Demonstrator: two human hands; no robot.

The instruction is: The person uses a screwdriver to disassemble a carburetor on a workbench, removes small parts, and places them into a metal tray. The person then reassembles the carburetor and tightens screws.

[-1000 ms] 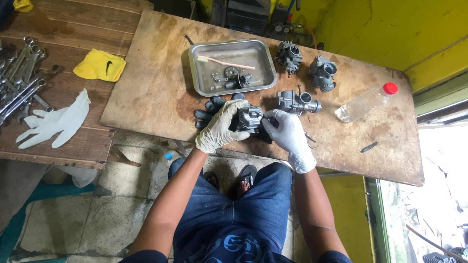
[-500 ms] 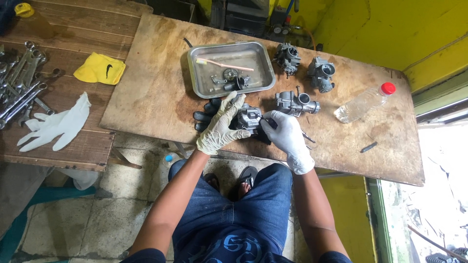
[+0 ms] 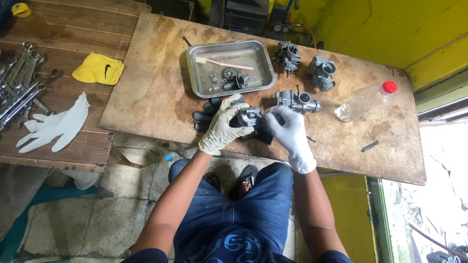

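A yellow-walled workshop, seen from above: a bare plywood surface [image 3: 146,87] sits over a tiled floor, with a slatted bench to its left carrying spanners [image 3: 19,83], a yellow cloth [image 3: 97,69] and a spare white glove [image 3: 56,124].

Little has changed over the last second. Both gloved hands have stayed at the near edge of the surface, closed around the same grey carburettor [image 3: 249,117]. The left hand [image 3: 222,127] wraps it from the side with fingers curled. The right hand [image 3: 288,129] presses in from the other side, fingertips bent onto the body; whether it pinches a small part I cannot tell. Only the view has drifted slightly.

So the work looks held at the same step. A black glove [image 3: 207,114] lies under the carburettor. Beyond are a steel tray [image 3: 195,83] of small parts with a toothbrush [image 3: 224,62], three more carburettors [image 3: 297,101], and a red-capped bottle [image 3: 363,102].
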